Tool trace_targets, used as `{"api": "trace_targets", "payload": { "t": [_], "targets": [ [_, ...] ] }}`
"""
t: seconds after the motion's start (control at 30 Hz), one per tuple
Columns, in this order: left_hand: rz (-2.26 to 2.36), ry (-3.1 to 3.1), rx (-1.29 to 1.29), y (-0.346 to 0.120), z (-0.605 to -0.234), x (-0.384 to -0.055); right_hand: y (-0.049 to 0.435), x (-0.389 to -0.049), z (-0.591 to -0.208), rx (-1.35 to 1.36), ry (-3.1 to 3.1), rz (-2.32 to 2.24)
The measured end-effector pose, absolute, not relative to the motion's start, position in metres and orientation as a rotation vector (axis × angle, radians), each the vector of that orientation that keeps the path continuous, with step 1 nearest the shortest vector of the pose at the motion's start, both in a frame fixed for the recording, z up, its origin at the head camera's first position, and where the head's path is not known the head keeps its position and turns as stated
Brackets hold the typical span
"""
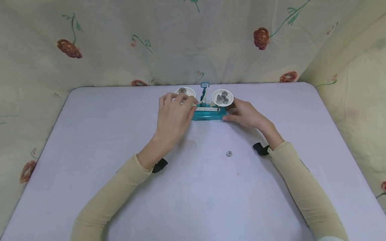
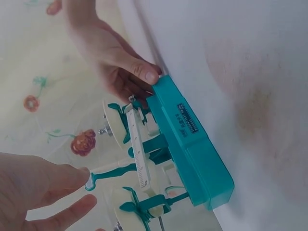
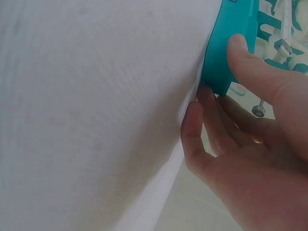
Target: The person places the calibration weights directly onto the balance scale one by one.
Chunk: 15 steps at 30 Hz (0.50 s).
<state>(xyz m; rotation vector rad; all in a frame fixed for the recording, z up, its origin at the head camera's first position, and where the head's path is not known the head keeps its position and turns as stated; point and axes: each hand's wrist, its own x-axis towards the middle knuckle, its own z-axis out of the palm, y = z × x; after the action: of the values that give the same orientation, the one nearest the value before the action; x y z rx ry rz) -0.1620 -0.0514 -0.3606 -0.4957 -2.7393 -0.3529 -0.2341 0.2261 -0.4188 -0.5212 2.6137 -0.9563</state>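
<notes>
A teal balance scale point(image 1: 208, 115) with a white ruled beam point(image 2: 138, 149) stands at the far side of the table. Several metal weights point(image 1: 222, 97) sit in its right white pan point(image 1: 214, 94); one metal weight point(image 1: 182, 90) shows in the left pan point(image 1: 191, 92), partly covered by fingers. My right hand point(image 1: 245, 113) grips the right end of the base, thumb point(image 3: 238, 48) on its front face and fingers at the end and behind. My left hand point(image 1: 174, 113) reaches over the scale's left side, fingers loosely bent; one fingertip overlaps the upright pointer's head point(image 2: 90, 182) in the left wrist view.
A loose metal weight point(image 1: 229, 153) lies on the pale tablecloth point(image 1: 193, 194), nearer than the scale. Behind the table's far edge hangs a flowered curtain point(image 1: 193, 43), with more of it along both sides. Black wrist straps point(image 1: 260, 149) show at the sleeves.
</notes>
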Motion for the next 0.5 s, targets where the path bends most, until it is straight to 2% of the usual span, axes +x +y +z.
{"api": "trace_targets", "payload": {
  "t": [0.5],
  "targets": [
    [-0.358, -2.729, -0.623, -0.04, -0.37, -0.146, 0.226, -0.233, -0.417, -0.544, 2.608, -0.977]
  ]
}}
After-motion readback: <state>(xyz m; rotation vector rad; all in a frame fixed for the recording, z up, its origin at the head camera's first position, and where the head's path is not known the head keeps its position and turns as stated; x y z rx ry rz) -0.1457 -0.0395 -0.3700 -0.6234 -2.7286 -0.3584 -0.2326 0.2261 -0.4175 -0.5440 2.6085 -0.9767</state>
